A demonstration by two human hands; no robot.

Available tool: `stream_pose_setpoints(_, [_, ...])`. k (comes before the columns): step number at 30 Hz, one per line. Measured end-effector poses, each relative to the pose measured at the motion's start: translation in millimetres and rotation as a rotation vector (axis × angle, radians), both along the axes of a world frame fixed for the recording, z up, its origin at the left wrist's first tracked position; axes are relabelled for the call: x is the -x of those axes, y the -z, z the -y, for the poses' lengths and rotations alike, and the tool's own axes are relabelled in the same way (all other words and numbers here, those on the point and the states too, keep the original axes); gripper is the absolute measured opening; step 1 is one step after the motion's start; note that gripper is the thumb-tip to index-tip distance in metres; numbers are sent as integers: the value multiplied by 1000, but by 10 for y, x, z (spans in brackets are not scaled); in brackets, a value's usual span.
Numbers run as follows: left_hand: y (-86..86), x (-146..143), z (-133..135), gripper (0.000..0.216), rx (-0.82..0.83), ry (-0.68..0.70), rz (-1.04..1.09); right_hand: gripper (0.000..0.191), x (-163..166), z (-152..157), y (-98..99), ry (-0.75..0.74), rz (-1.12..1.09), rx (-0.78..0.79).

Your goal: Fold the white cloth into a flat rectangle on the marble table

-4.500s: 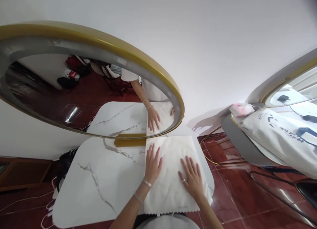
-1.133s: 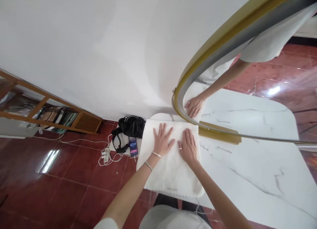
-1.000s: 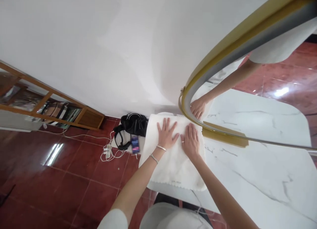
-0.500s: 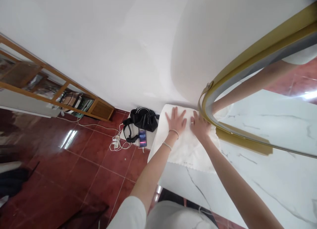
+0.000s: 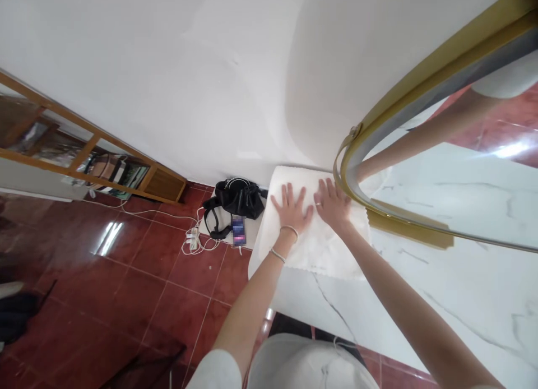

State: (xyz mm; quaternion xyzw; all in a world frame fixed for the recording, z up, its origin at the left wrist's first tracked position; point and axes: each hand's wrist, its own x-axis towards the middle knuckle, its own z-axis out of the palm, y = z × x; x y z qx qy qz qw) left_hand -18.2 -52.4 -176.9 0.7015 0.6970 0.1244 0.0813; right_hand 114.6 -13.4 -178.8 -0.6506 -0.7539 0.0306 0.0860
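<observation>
A white cloth (image 5: 323,257) with a scalloped edge lies over the left end of a white marble-patterned tabletop (image 5: 302,291). My left hand (image 5: 293,208) rests flat on it with the fingers spread, a bracelet round the wrist and another band further up the forearm. To its right, my right hand (image 5: 333,203) also presses on the cloth, fingers stretched out and a ring on one of them. Its outer side is close to the rim of a gold-framed mirror (image 5: 361,139). Neither hand grips anything.
Left of the table, a black bag (image 5: 241,197), a black strap-like item (image 5: 216,226) and a phone (image 5: 239,231) lie on a low pale surface. White cables and a power strip (image 5: 192,239) are on the red tiled floor (image 5: 159,265). A wooden shelf unit (image 5: 163,184) stands along the wall.
The view has shifted slightly. Both hands have slid a little over the cloth toward the wall side or left, staying flat, and the cloth's far edge shows more fully.
</observation>
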Motion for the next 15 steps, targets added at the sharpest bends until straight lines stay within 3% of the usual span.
stream_pose_setpoints(3, [-21, 196, -159, 59, 10, 8, -3, 56, 137, -150, 5, 31, -29, 38])
stream_pose_setpoints(6, [-41, 468, -30, 58, 29, -29, 30, 50, 262, -73, 42, -86, -115, -62])
stream_pose_setpoints(9, [-49, 725, 406, 60, 47, -8, 67, 42, 355, 242, 74, -283, -192, -91])
stream_pose_setpoints(12, [-45, 878, 1011, 61, 41, 16, 45, 38, 413, 744, 51, -386, -207, -71])
stream_pose_setpoints(15, [-38, 915, 1602, 64, 22, -10, 3, 53, 422, 1345, -20, -500, -213, -29])
